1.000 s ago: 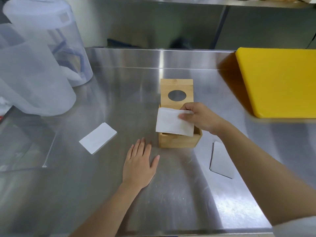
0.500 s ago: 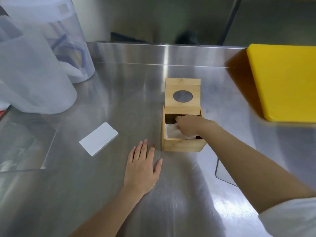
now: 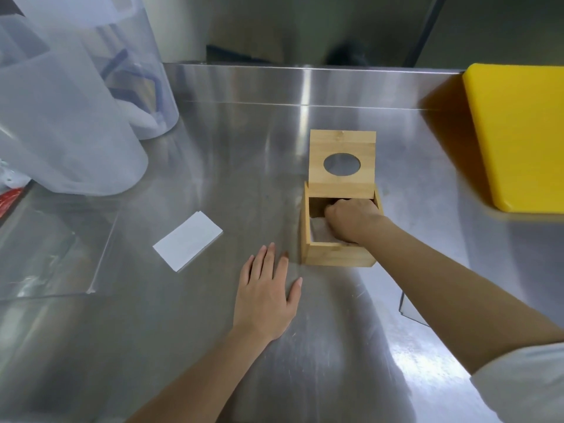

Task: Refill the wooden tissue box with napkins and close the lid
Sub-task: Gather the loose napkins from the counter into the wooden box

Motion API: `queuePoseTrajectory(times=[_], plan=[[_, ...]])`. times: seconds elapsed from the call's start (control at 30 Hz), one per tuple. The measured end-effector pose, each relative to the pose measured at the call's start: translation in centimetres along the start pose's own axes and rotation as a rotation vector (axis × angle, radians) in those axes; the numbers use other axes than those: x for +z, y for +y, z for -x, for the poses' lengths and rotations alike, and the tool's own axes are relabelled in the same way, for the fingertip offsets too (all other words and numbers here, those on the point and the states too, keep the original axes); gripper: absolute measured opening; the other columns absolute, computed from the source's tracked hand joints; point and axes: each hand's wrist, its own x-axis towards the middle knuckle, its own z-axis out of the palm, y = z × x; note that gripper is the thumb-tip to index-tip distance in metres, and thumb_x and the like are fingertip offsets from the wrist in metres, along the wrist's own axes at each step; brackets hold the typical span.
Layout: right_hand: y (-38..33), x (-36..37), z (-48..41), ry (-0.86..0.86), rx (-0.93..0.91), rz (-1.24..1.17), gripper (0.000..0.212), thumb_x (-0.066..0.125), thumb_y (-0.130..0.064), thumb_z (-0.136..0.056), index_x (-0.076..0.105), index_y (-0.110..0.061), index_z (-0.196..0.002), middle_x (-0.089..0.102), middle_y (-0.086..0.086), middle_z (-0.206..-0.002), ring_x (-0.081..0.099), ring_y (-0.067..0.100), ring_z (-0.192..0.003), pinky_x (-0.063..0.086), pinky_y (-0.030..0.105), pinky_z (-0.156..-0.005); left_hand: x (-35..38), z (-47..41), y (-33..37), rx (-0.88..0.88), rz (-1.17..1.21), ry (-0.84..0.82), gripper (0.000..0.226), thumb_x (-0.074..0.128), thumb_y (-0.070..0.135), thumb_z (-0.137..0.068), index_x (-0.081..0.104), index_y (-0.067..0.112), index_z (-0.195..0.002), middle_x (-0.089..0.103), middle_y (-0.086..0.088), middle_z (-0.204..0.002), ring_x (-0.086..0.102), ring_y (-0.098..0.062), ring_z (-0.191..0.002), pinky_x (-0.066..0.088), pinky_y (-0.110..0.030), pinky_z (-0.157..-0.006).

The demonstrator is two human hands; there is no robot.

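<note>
The wooden tissue box [image 3: 335, 255] stands in the middle of the steel table, its lid [image 3: 341, 141] with a round hole tipped up and back. My right hand [image 3: 351, 218] is down inside the box, fingers curled on a white napkin [image 3: 319, 231] that lies in it. My left hand [image 3: 265, 297] rests flat on the table just left of the box's front, fingers spread, holding nothing. A folded white napkin [image 3: 187, 239] lies on the table further left. Another napkin [image 3: 410, 312] peeks out from under my right forearm.
Two large clear plastic jugs [image 3: 61, 132] stand at the back left. A clear plastic sheet [image 3: 45, 254] lies flat at the left edge. A thick yellow cutting board [image 3: 518, 132] sits at the back right. A raised steel rim [image 3: 305, 83] borders the table's far side.
My right hand carried the napkin from above the box's front rim down into the box and now presses on it. My left hand stayed flat on the table.
</note>
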Motion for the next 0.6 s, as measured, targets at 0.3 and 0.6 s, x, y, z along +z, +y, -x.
queuePoseTrajectory(times=[0.3,0.6], plan=[[1.3,-1.5,3.1,0.176,-0.009,-0.336,0.023,0.045,-0.024,-0.093,0.052,-0.008,-0.108,0.062,0.014,-0.107,0.058,0.031,-0.092,0.047,0.038,-0.069,-0.2,0.1,-0.1,0.016,0.012,-0.009,0.049,0.037,0.043,-0.092,0.047,0.013,-0.129,0.045,-0.015,-0.141,0.035,-0.029,-0.134,0.024,-0.043,-0.111],[3.6,1.2,9.9,0.612,0.333,-0.503,0.024,0.050,-0.013,-0.089,0.060,0.001,-0.105,0.063,0.019,-0.107,0.055,0.038,-0.097,0.044,0.045,-0.081,-0.4,0.2,0.1,0.003,0.020,0.010,0.050,0.039,0.041,-0.092,0.050,0.006,-0.126,0.045,-0.020,-0.140,0.037,-0.034,-0.132,0.027,-0.045,-0.109]])
